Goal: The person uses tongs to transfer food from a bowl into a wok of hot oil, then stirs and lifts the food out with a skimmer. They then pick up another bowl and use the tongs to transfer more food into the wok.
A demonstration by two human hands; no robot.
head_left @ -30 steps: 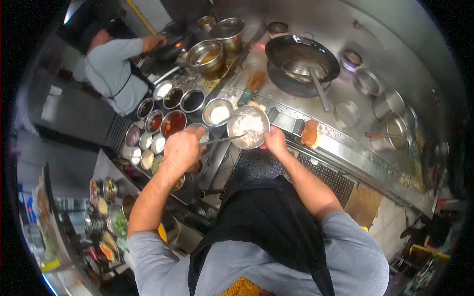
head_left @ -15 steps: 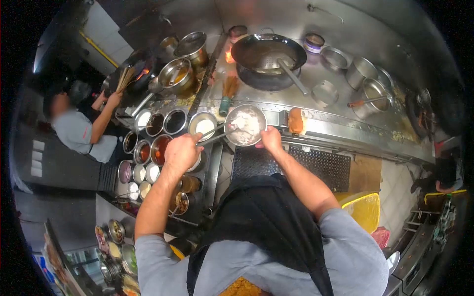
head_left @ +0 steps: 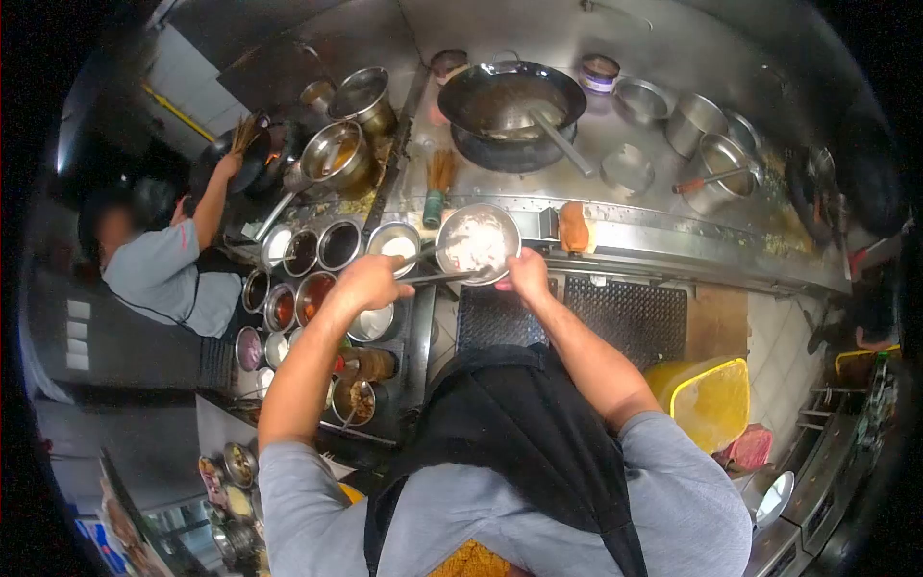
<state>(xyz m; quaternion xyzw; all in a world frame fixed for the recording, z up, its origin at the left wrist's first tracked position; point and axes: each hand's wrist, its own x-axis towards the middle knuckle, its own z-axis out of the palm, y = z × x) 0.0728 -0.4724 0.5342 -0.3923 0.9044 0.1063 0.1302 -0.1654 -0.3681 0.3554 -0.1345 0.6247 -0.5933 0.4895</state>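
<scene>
My left hand [head_left: 370,284] is closed around the handle end of metal tongs [head_left: 437,279], whose two arms stand apart at the bowl, one tip inside it. A round metal bowl [head_left: 444,272] holds pale pieces coated in white [head_left: 478,238]. Gripping that bowl at its lower right rim is my right hand [head_left: 526,273]. Just left of the bowl, a metal container of white powder or paste [head_left: 394,242] sits beyond my left fingers.
A large wok [head_left: 510,101] with a long-handled ladle [head_left: 562,144] sits on the burner ahead. A bamboo brush [head_left: 437,188] lies on the steel counter. Sauce containers [head_left: 315,293] crowd the left. A co-worker [head_left: 168,255] holds a brush at another wok. A yellow bin [head_left: 707,399] stands right.
The tongs' arms have spread wider, the lower one now across the bowl's near edge. The bowl stays in my right hand. The co-worker's brush hand has moved farther over the other wok.
</scene>
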